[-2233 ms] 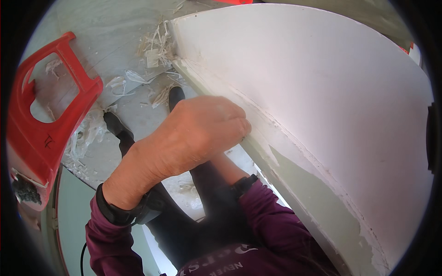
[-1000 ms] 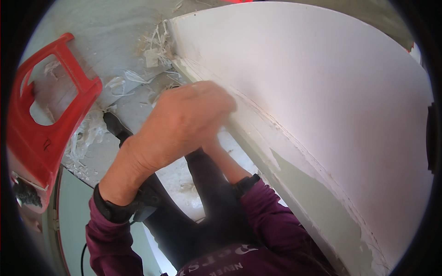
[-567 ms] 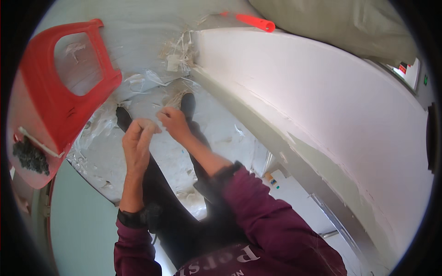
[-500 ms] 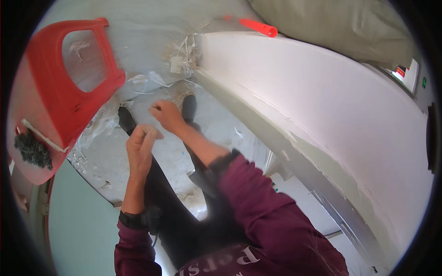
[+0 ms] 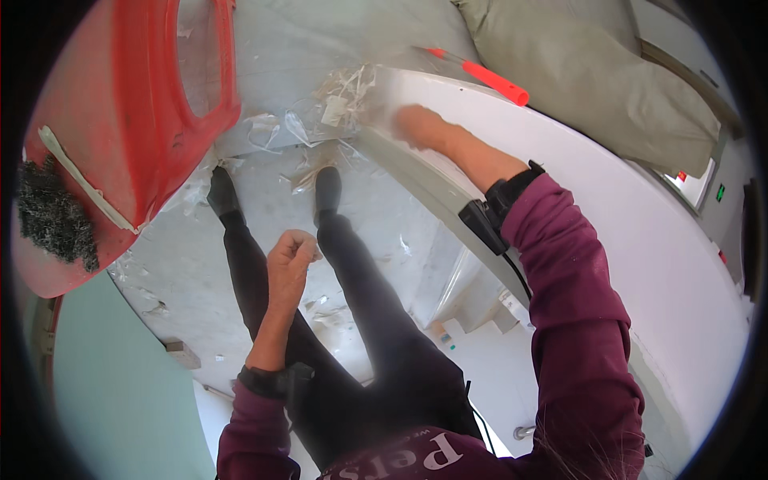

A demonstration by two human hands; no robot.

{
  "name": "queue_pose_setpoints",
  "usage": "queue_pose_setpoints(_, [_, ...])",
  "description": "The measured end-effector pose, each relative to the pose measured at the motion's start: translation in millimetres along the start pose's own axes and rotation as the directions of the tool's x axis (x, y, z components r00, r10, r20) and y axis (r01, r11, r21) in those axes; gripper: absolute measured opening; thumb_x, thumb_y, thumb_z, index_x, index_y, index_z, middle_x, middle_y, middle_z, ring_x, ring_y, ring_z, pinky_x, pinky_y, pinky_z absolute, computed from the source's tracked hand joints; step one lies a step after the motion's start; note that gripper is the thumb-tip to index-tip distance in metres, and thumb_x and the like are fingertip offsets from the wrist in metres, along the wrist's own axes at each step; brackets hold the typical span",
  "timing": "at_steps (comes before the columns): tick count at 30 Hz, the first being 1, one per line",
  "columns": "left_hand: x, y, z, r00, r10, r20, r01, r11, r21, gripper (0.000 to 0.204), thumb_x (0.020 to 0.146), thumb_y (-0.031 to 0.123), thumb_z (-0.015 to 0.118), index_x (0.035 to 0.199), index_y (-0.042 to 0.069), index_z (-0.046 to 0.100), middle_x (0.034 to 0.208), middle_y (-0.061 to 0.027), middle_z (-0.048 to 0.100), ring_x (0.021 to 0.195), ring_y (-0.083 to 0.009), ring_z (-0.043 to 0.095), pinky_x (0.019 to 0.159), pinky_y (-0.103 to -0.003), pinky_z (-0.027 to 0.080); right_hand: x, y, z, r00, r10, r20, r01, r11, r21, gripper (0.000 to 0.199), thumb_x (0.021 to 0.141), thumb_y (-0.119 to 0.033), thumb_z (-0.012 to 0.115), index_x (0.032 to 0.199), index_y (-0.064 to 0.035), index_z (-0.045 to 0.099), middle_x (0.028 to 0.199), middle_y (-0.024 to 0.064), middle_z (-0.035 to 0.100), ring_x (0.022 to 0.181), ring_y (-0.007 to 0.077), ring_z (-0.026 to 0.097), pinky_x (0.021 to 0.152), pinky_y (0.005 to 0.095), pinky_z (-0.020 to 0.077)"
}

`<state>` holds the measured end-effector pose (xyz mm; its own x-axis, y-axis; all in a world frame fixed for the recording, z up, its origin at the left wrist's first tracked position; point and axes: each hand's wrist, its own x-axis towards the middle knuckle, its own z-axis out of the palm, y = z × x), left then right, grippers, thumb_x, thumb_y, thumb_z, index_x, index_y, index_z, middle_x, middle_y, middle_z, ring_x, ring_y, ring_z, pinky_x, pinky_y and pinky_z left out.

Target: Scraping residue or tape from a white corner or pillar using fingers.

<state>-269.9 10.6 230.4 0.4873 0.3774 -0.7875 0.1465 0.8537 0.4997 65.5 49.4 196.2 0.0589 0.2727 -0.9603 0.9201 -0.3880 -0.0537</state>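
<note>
Right hand [image 5: 418,126] at 12 o'clock, blurred; pressed on the far end of the white board [image 5: 608,208]. Fingers cannot be made out, so their spread is unclear, as is whether anything lies under the palm. Board runs from 12 toward 4 o'clock, its near edge a pale green strip bending with the lens; its right end is cut off by the dark rim.

Left hand [image 5: 290,258] near centre, over the legs [image 5: 352,304], fingers curled in close to a loose fist. Whether it pinches something small cannot be told.

Red plastic stool [image 5: 152,104] at 10 o'clock, top cut off by the frame; a dark scrubby wad [image 5: 52,216] sits at its left edge, half in shadow. Torn clear film scraps [image 5: 336,96] lie at 12 o'clock just beside the board's end. Red-handled tool [image 5: 488,78] at 1 o'clock, tip hard to see. Grey sack [image 5: 592,80] beyond it.

Open floor [image 5: 168,312] at 8 o'clock, between the legs and the green panel [image 5: 112,384]. Both feet stand just beside the board's near edge.
</note>
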Motion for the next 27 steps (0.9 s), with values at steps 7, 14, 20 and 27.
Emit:
queue_pose_setpoints(7, [10,-19,2,0.998,-0.062,-0.034,0.063,0.998,0.027,0.008,0.089,0.009,0.055,0.087,0.001,0.058,0.077,-0.0026,0.057,0.071,-0.0098,0.055,0.069,-0.025,0.046,0,25,36,0.993,0.111,-0.026,-0.112,0.993,-0.041,0.022,0.074,-0.012,0.058,0.087,0.0028,0.067,0.089,0.0235,0.065,0.087,0.0381,0.064,0.077,0.0442,0.0498])
queue_pose_setpoints(14, [17,-20,-2,0.999,-0.027,-0.021,0.028,0.999,0.018,0.010,0.090,0.011,0.056,0.083,0.004,0.057,0.075,-0.0014,0.057,0.070,-0.0103,0.057,0.068,-0.025,0.047,3,33,32,0.982,0.162,0.101,-0.167,0.985,0.045,0.021,0.073,-0.011,0.057,0.083,0.0051,0.067,0.087,0.0249,0.065,0.084,0.0386,0.065,0.076,0.0438,0.0504])
queue_pose_setpoints(20, [27,-15,-3,0.999,-0.033,-0.023,0.033,0.999,-0.005,0.004,0.088,0.006,0.056,0.087,0.002,0.058,0.079,-0.0015,0.057,0.072,-0.0095,0.056,0.069,-0.025,0.048,22,47,43,0.951,0.223,0.215,-0.253,0.960,0.122,0.019,0.068,-0.008,0.056,0.071,0.0088,0.065,0.068,0.0250,0.063,0.063,0.0360,0.066,0.057,0.0430,0.0510])
queue_pose_setpoints(27, [34,-28,15,1.000,-0.001,0.009,0.002,0.997,-0.079,0.006,0.090,0.010,0.056,0.086,0.005,0.057,0.077,-0.0013,0.057,0.071,-0.0099,0.056,0.068,-0.025,0.046,26,53,47,0.944,0.217,0.247,-0.263,0.950,0.168,0.019,0.066,-0.007,0.055,0.069,0.0107,0.063,0.066,0.0240,0.063,0.059,0.0318,0.066,0.052,0.0421,0.0515])
